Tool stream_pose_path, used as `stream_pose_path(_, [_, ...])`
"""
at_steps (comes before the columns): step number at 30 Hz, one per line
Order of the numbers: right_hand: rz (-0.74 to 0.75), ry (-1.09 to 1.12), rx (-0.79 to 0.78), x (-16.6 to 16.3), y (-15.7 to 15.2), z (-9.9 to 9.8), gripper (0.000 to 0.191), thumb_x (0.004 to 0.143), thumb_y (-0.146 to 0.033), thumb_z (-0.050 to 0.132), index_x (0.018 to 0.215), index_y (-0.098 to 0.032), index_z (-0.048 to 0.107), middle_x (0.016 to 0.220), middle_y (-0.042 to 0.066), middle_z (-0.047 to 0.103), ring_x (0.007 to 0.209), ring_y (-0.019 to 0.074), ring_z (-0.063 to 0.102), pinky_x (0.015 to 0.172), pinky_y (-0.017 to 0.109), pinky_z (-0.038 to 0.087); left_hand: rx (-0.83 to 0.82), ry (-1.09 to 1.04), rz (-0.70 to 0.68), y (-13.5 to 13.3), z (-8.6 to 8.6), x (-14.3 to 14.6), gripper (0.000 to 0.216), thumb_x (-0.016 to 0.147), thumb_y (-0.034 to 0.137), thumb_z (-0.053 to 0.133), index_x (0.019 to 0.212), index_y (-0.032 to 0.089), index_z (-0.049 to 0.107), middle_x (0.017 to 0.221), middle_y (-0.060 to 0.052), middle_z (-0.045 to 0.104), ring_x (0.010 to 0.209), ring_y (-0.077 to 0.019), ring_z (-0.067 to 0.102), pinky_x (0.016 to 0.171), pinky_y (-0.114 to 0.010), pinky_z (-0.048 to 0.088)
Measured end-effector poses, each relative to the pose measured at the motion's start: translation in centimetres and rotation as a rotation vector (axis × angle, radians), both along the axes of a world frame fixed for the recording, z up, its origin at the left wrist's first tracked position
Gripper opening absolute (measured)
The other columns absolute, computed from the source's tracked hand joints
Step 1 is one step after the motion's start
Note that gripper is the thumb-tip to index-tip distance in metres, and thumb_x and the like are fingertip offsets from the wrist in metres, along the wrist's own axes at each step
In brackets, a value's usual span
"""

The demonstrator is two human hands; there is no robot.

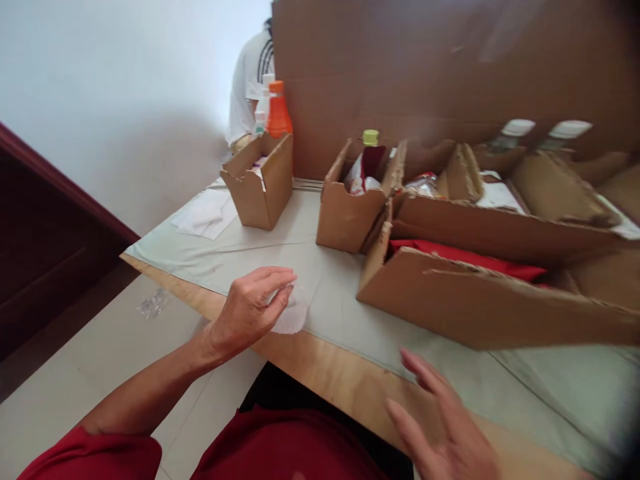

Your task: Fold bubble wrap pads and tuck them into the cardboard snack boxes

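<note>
My left hand (257,300) is over the front edge of the cloth-covered table, thumb and fingers pinched on a small, thin, whitish translucent sheet (293,319). Its lower edge is rounded, and I cannot make out whether it is paper or plastic. Further right, my right hand (443,423) hovers at the wooden edge, slightly blurred, with thumb and fingers apart and nothing between them. Closest to that hand is a long cardboard box (450,300) with a folded red item (470,260) inside.
A small cardboard box (260,193) stands at the back left, with white sheets (205,213) beside it. Behind it are an orange bottle (279,113) and a person (250,73). More cardboard bins (350,213) hold packets and bottles. Crumpled clear plastic (153,304) lies on the floor.
</note>
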State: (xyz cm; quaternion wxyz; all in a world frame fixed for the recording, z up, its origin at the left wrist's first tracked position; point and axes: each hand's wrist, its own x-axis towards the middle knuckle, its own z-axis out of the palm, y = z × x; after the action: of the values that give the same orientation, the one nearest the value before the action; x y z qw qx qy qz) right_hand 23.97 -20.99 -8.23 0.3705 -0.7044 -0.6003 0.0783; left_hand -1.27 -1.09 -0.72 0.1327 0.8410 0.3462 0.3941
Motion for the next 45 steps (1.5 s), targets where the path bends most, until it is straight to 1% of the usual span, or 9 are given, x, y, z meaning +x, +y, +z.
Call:
stream_pose_path(4, [0.104, 0.057, 0.110, -5.2, 3.9, 2.7, 0.077, 0.095, -0.040, 0.062, 0.161, -0.022, 0.026, 0.153, 0.016, 0.052, 0.135, 0.0320, 0.056, 0.107, 0.052, 0.052, 0.204, 0.182, -0.230, -3.2, 0.8, 3.2, 0.021, 0.096, 0.011, 0.055, 0.100, 0.015, 0.075, 0.102, -0.010, 0.080, 0.088, -0.0225, 0.077, 0.076, -0.033, 0.062])
stream_pose_path(7, [0.060, 0.063, 0.187, -5.8, 6.0, 3.7, 0.056, 0.093, -0.022, 0.054, 0.149, -0.020, 0.047, 0.140, 0.013, 0.064, 0.126, 0.0283, 0.063, 0.106, 0.049, 0.052, 0.200, 0.225, -0.321, -5.0, 2.4, 3.3, 0.023, 0.098, 0.010, 0.052, 0.098, 0.014, 0.075, 0.099, -0.009, 0.080, 0.084, -0.0219, 0.075, 0.073, -0.033, 0.061])
stream_pose_path(10, [0.021, 0.037, 0.147, -3.8, 5.3, 3.4, 0.038, 0.088, -0.015, 0.047, 0.116, -0.022, 0.071, 0.113, 0.008, 0.077, 0.105, 0.0260, 0.072, 0.095, 0.045, 0.056, 0.058, 0.180, -0.351, -5.4, 4.2, 1.8, 0.021, 0.099, 0.012, 0.054, 0.099, 0.016, 0.075, 0.092, -0.005, 0.079, 0.080, -0.0171, 0.073, 0.073, -0.028, 0.057])
stream_pose_path(14, [-0.028, 0.124, 0.038, -1.0, 1.7, 3.7, 0.025, 0.092, -0.031, 0.053, 0.100, -0.024, 0.076, 0.100, 0.005, 0.079, 0.091, 0.0241, 0.074, 0.085, 0.039, 0.057, -0.180, 0.116, -0.284, -4.9, 5.8, -0.7, 0.017, 0.096, 0.022, 0.060, 0.094, 0.019, 0.077, 0.086, -0.001, 0.078, 0.077, -0.0135, 0.071, 0.071, -0.023, 0.052])
stream_pose_path(21, [-0.207, 0.270, 0.079, 1.0, -2.7, 6.1, 0.025, 0.085, -0.043, 0.062, 0.093, -0.023, 0.074, 0.086, 0.005, 0.077, 0.080, 0.0224, 0.072, 0.066, 0.031, 0.057, -0.685, 0.080, -0.253, -4.0, 4.6, -3.5, 0.027, 0.085, 0.042, 0.065, 0.087, 0.018, 0.076, 0.076, -0.002, 0.071, 0.070, -0.0148, 0.062, 0.064, -0.025, 0.048])
stream_pose_path(24, [-0.186, 0.345, 0.084, 1.5, -3.3, 6.1, 0.029, 0.085, -0.048, 0.064, 0.092, -0.022, 0.073, 0.083, 0.006, 0.076, 0.076, 0.0222, 0.072, 0.072, 0.035, 0.059, -0.811, 0.037, -0.270, -3.6, 4.0, -3.6, 0.030, 0.080, 0.045, 0.068, 0.086, 0.017, 0.074, 0.071, -0.001, 0.067, 0.065, -0.0133, 0.058, 0.061, -0.024, 0.046])
stream_pose_path(31, [0.016, 0.202, -0.022, 1.0, -2.3, 3.7, 0.069, 0.084, -0.052, 0.071, 0.145, -0.025, 0.053, 0.144, 0.011, 0.062, 0.131, 0.0295, 0.060, 0.108, 0.050, 0.050, -0.883, 0.099, -0.273, -3.1, 3.5, -2.2, 0.032, 0.077, 0.046, 0.068, 0.087, 0.016, 0.073, 0.070, 0.000, 0.063, 0.066, -0.0129, 0.054, 0.062, -0.024, 0.043])
stream_pose_path(36, [-0.017, 0.063, -0.130, 2.2, 0.0, 0.0, 0.043, 0.086, -0.036, 0.058, 0.125, -0.020, 0.067, 0.122, 0.012, 0.073, 0.115, 0.0298, 0.067, 0.101, 0.050, 0.054, -0.902, 0.174, -0.198, -2.0, 2.3, -3.7, 0.032, 0.077, 0.048, 0.069, 0.088, 0.019, 0.075, 0.077, -0.002, 0.068, 0.072, -0.0154, 0.058, 0.065, -0.024, 0.045])
stream_pose_path(45, [0.047, -0.251, -0.090, -0.6, 0.7, -2.5, 0.031, 0.091, -0.031, 0.063, 0.118, -0.017, 0.068, 0.141, 0.017, 0.063, 0.135, 0.0385, 0.054, 0.104, 0.059, 0.047, -0.889, 0.355, -0.122, 0.3, -1.5, -4.8, 0.035, 0.082, 0.052, 0.063, 0.094, 0.021, 0.076, 0.086, -0.004, 0.075, 0.081, -0.0215, 0.067, 0.070, -0.026, 0.052])
